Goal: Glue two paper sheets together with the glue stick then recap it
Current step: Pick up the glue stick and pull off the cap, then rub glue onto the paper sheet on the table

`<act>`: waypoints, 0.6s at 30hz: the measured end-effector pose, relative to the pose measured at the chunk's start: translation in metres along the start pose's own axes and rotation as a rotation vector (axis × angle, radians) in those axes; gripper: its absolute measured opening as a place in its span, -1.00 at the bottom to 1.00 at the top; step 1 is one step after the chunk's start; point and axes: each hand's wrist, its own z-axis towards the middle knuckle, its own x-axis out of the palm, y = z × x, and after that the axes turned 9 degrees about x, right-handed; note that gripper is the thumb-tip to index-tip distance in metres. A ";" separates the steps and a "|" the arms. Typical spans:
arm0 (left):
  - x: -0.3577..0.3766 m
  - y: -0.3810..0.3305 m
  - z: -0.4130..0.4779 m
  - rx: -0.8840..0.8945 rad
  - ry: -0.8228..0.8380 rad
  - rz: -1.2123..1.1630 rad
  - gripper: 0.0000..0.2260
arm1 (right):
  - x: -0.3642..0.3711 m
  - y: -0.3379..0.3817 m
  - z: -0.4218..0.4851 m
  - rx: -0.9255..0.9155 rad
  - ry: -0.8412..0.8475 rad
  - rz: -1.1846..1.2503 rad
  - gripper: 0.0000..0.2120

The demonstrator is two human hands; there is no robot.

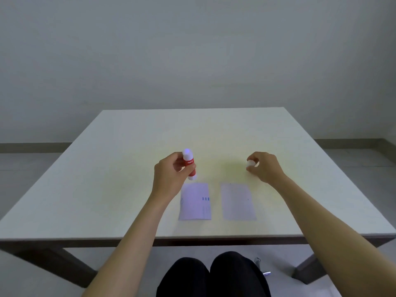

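My left hand (171,174) grips a red and white glue stick (189,165), held nearly upright just above the table, its uncapped white tip pointing up. Its white cap (250,163) is pinched in the fingers of my right hand (264,167), low over the table to the right. Two small white paper sheets lie flat side by side in front of the hands: the left sheet (196,202) has small blue marks and sits just below the glue stick, the right sheet (238,202) is nearly blank. The sheets lie apart, with a gap between them.
The white table (107,189) has its near edge just below the sheets and its far edge near a grey wall. My knees in dark trousers (212,275) are under the front edge. Dark table legs stand at the lower left and lower right.
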 end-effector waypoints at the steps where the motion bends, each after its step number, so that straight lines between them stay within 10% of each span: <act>1: 0.001 -0.002 0.000 -0.024 -0.008 -0.051 -0.88 | 0.001 -0.001 0.001 -0.006 -0.001 -0.031 -0.78; 10: 0.005 -0.010 0.001 -0.263 -0.221 -0.487 -0.92 | -0.009 0.013 -0.012 -0.064 -0.076 -0.118 -0.39; 18: 0.027 -0.036 -0.004 -0.314 -0.344 -0.711 -0.87 | 0.017 0.086 -0.091 -0.239 0.259 0.875 -0.82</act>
